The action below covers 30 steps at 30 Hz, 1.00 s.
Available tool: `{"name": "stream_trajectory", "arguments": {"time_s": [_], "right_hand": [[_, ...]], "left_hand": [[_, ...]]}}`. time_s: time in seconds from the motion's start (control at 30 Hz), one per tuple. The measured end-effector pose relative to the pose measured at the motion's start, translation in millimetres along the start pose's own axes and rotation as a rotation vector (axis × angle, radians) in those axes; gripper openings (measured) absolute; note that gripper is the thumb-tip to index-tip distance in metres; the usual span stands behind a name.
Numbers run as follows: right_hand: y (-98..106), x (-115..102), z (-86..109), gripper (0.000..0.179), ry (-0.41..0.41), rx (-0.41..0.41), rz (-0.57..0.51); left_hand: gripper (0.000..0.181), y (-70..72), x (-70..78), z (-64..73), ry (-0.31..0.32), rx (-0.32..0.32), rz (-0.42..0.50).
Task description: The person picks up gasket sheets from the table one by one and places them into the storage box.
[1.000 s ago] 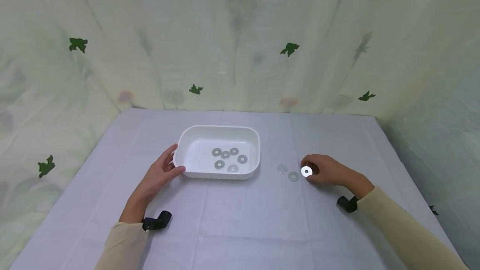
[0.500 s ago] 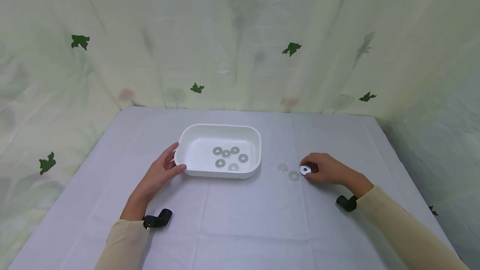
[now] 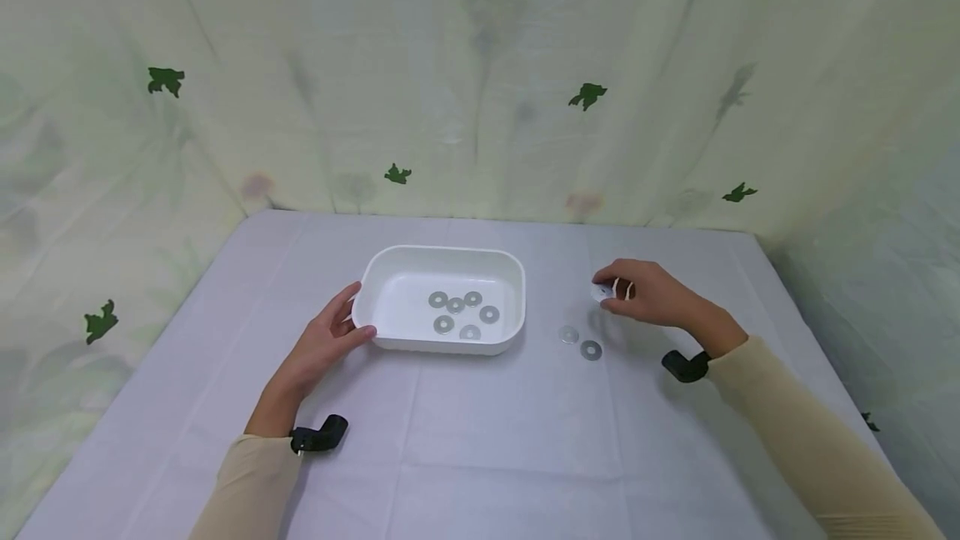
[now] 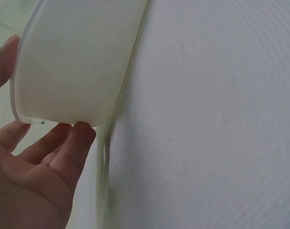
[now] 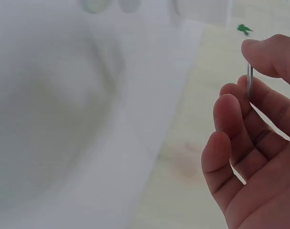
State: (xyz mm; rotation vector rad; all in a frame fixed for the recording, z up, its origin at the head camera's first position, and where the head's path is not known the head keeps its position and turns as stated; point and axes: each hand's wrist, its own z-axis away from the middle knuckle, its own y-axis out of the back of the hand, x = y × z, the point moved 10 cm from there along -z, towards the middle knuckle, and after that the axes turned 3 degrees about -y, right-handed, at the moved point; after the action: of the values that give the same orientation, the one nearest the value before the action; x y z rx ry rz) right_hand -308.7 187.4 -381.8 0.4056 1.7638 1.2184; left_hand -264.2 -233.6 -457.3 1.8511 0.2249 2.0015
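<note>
My right hand [image 3: 652,294] is raised above the cloth, right of the tray. It pinches a flat metal washer [image 3: 602,292] between thumb and fingers; in the right wrist view the washer [image 5: 250,80] shows edge-on. My left hand [image 3: 318,348] grips the near left corner of a white plastic tray [image 3: 438,346], thumb at the near rim and fingers along the left end. In the left wrist view its fingertips [image 4: 83,131] press against the tray's outer wall [image 4: 73,71]. Several washers [image 3: 444,324] lie flat and spread out inside the tray.
Two more washers, one pale [image 3: 568,334] and one darker [image 3: 591,350], lie on the white tablecloth [image 3: 510,432] between the tray and my right hand. A leaf-patterned curtain [image 3: 480,107] hangs behind the table and along its sides.
My right hand has lifted the washer from beside the two loose ones and moved it up and slightly left, away from me. The left hand has stayed at the tray.
</note>
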Motion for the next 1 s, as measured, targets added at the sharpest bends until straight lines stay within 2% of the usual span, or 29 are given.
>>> {"name": "stream_trajectory", "arguments": {"time_s": [0.17, 0.5, 0.77, 1.0], "right_hand": [[15.0, -17.3, -23.3, 0.034, 0.028, -0.005, 0.011], [14.5, -60.5, -69.9, 0.033, 0.069, -0.065, -0.036], [-14.0, -94.1, -101.7, 0.036, 0.039, -0.172, -0.071], [-48.5, -124.2, -123.0, 0.035, 0.078, -0.251, -0.067]], "left_hand": [[0.089, 2.0, 0.8, 0.1, -0.002, 0.005, -0.001], [0.089, -0.6, -2.1, 1.8, -0.007, -0.001, -0.005], [0.089, 0.9, -2.2, 1.6, -0.026, 0.011, -0.013], [0.089, 1.0, -1.6, 2.1, -0.029, 0.018, 0.008]]}}
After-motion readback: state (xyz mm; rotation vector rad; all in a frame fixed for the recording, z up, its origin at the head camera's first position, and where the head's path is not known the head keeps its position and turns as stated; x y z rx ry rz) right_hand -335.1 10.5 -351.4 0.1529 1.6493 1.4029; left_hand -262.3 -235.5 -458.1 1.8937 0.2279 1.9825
